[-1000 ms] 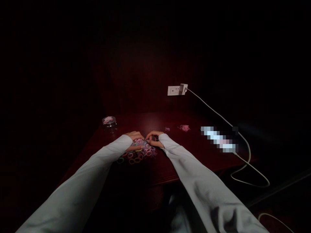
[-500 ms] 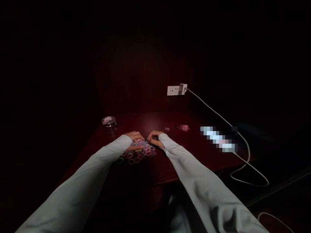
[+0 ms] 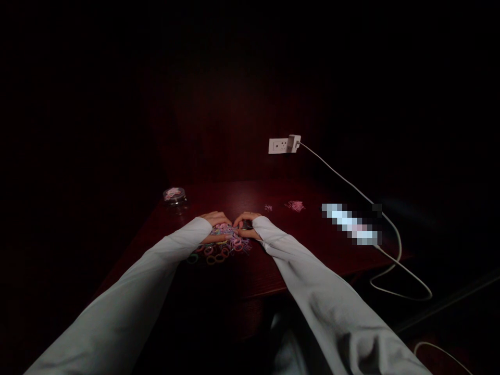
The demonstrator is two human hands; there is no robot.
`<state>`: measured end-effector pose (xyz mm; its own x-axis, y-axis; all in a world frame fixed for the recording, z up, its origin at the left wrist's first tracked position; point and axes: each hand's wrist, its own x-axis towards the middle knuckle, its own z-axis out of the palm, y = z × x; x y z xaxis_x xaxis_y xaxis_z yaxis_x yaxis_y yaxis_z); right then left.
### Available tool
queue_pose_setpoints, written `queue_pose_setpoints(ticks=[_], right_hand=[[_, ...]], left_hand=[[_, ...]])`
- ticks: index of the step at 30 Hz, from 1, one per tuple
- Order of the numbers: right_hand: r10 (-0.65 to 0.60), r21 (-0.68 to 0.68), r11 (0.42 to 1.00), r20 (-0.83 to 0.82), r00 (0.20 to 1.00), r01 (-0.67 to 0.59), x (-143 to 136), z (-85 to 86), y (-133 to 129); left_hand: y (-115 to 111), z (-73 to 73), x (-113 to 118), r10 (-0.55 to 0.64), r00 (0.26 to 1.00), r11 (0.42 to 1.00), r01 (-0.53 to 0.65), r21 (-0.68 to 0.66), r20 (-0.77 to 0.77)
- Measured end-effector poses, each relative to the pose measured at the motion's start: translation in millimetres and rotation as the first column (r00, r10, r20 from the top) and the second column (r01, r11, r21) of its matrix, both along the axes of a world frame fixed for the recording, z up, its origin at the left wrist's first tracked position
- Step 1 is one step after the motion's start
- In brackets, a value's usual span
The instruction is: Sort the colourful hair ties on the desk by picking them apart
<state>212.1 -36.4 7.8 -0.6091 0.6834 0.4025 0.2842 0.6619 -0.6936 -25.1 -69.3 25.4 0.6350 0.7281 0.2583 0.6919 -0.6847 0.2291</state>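
A jumbled pile of small coloured hair ties (image 3: 223, 234), pink, lilac and pale blue, lies on the dark red table between my hands. Larger rings (image 3: 211, 259) in orange and green lie along its near side. My left hand (image 3: 213, 225) arches over the pile's left part, thumb and fingers apart, resting about the ties. At the right edge of the pile my right hand (image 3: 247, 224) curves inward. Its thumb and forefinger have a small gap between their tips, and they touch or nearly touch the ties. I see nothing held in either hand.
Beyond my right hand lie a tiny lilac heap (image 3: 268, 208) and a pink heap (image 3: 296, 206) of thin bands. A clear round container (image 3: 175, 196) stands back left. A blurred bright device (image 3: 349, 224) lies right, its white cable (image 3: 336, 170) running to a wall socket (image 3: 278, 146).
My right hand has shifted slightly left to the pile's edge, and its pinched thumb and forefinger have come apart. My left hand has stayed about where it was.
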Motion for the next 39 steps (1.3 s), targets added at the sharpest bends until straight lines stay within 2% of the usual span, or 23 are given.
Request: queue_pose_setpoints(ticks=[7, 13, 19, 29, 35, 39], right_hand=[[-0.014, -0.007, 1.000, -0.024, 1.000, 0.014, -3, -6.9, 11], [-0.024, 0.017, 1.000, -0.053, 0.998, 0.025, 3, -2.1, 7], [-0.045, -0.033, 0.999, -0.063, 0.997, 0.043, 2, -3.4, 13], [-0.062, -0.052, 0.997, -0.104, 0.993, 0.056, 4, -0.1, 7], [-0.051, -0.046, 0.998, -0.128, 0.990, 0.046, 6, 1.3, 7], [-0.075, -0.090, 0.994, -0.142, 0.987, 0.063, 7, 3.8, 7]], left_hand=[[1, -1.1, -1, -0.002, 1.000, 1.000, 0.002, 0.002, -0.002], [2, -1.5, -1, 0.003, 1.000, 1.000, -0.004, 0.006, 0.001], [1, -1.8, -1, 0.005, 1.000, 1.000, -0.005, 0.023, 0.002], [3, -3.5, -1, -0.002, 1.000, 1.000, 0.002, 0.024, -0.014], [0, 1.1, -1, 0.000, 1.000, 1.000, 0.001, 0.022, -0.030], [-3, 7.3, -1, -0.011, 1.000, 0.999, 0.011, 0.038, -0.001]])
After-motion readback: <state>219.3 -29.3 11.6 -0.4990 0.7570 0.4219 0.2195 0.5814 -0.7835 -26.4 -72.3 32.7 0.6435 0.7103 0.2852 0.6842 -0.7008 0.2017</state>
